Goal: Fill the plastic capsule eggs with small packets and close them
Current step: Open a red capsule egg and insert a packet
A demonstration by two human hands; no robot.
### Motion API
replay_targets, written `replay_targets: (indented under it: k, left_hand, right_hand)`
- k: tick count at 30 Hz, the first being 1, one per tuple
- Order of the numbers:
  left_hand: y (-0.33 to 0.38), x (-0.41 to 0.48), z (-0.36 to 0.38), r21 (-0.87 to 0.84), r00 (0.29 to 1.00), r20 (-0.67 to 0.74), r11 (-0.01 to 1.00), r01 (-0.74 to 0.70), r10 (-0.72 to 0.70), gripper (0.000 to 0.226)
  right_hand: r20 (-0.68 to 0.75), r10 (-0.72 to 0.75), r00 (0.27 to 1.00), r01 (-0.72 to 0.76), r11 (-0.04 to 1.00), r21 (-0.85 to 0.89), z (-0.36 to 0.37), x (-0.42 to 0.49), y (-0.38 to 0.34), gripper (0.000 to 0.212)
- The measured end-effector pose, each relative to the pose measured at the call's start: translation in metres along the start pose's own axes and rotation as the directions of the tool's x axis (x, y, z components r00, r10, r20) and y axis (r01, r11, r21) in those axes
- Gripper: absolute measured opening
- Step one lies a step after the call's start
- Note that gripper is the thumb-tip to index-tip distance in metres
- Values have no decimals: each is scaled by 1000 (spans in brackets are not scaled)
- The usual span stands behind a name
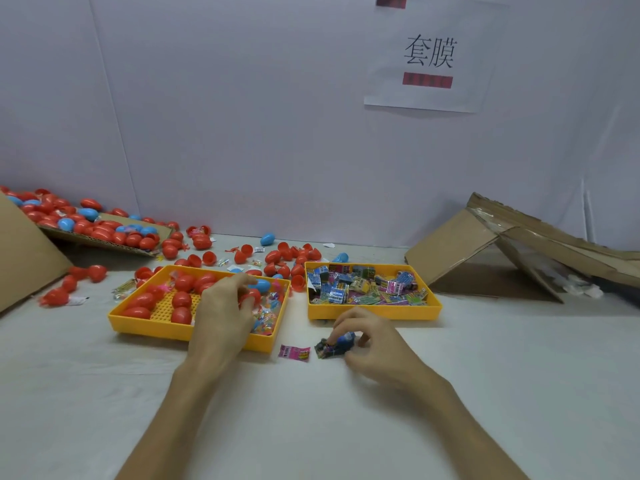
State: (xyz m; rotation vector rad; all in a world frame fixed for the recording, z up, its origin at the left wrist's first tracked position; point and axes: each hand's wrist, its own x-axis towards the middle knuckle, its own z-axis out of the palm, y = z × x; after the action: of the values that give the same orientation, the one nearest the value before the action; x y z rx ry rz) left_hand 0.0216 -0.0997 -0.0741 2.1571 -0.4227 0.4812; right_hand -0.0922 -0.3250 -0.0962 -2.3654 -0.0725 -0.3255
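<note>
left hand (221,306) curls round red egg (250,296) in centre-left yellow tray (145,323) | right hand (372,341) pinches dark packet (327,348), lower centre | we should fold packet small before closing egg

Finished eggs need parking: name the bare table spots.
Bare: the table right of the right tray, in front of the cardboard; the near strip in front of the left tray, left of the left hand. Crowded: loose eggs behind both trays; packets by the right hand.

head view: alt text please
A person's left hand grips a red egg in a yellow tray of eggs. The right hand holds a dark packet on the white table, before a second yellow tray of packets.
</note>
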Motion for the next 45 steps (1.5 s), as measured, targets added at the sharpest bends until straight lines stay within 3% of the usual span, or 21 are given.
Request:
replay_targets:
  k: [3, 7, 11, 14, 19, 22, 27, 29, 31, 33, 36, 40, 42, 45]
  left_hand:
    - [5, -1, 0, -62, 997, -28, 995, -76, 74, 29]
    - [14, -7, 7, -113, 989, 7, 982, -148, 150, 36]
    - [26, -17, 14, -172, 978, 1, 963, -207, 210, 19]
    - [33, -25, 14, -80, 952, 21, 950, -303, 305, 5]
    - [29, -23, 12, -155, 958, 75, 952, -263, 277, 21]
    - [29, -20, 11, -234, 963, 107, 948, -217, 247, 28]
    - [29, -21, 12, -234, 958, 135, 948, -218, 254, 26]
    - [27, -22, 13, -208, 946, 162, 946, -247, 282, 22]
    - [25, -22, 13, -181, 928, 191, 941, -287, 320, 22]
    - [26, -23, 12, -127, 907, 219, 932, -340, 360, 28]
    - [29, -25, 14, -62, 888, 243, 920, -386, 389, 35]
    - [27, -23, 17, -104, 916, 317, 969, -224, 245, 48]
    - [29, -22, 17, -208, 908, 379, 973, -104, 178, 53]
    - [36, -20, 15, -385, 885, 453, 919, 86, 107, 44]
  right_hand:
    - [-26, 8, 1000, -7, 1000, 25, -1, 1, 2, 43]
    - [-55, 15, 998, -12, 998, 63, -1, 1, 6, 26]
    - [-77, 0, 997, 3, 999, 37, -1, 2, 6, 20]
    - [-112, -98, 989, 87, 991, -100, 2, 0, 3, 30]
    - [-39, -287, 957, 251, 890, -380, 23, 1, -8, 37]
    - [17, -312, 950, 290, 860, -420, 35, 1, -10, 27]
    - [-19, -372, 928, 326, 835, -443, 35, 0, -9, 13]
    - [-65, -359, 931, 309, 871, -381, 35, 0, -14, 12]
    - [-137, -251, 958, 235, 964, -127, 32, 0, -21, 12]
    - [-192, -125, 973, 153, 978, 142, 24, 1, -25, 14]
    - [-243, -20, 970, 79, 968, 239, 14, 1, -24, 15]
    - [-282, 7, 959, 85, 946, 314, 9, 1, -29, 21]
    - [-313, -10, 950, 126, 928, 351, 6, 1, -31, 25]
    - [-326, 34, 945, 129, 876, 466, 1, 0, -32, 26]
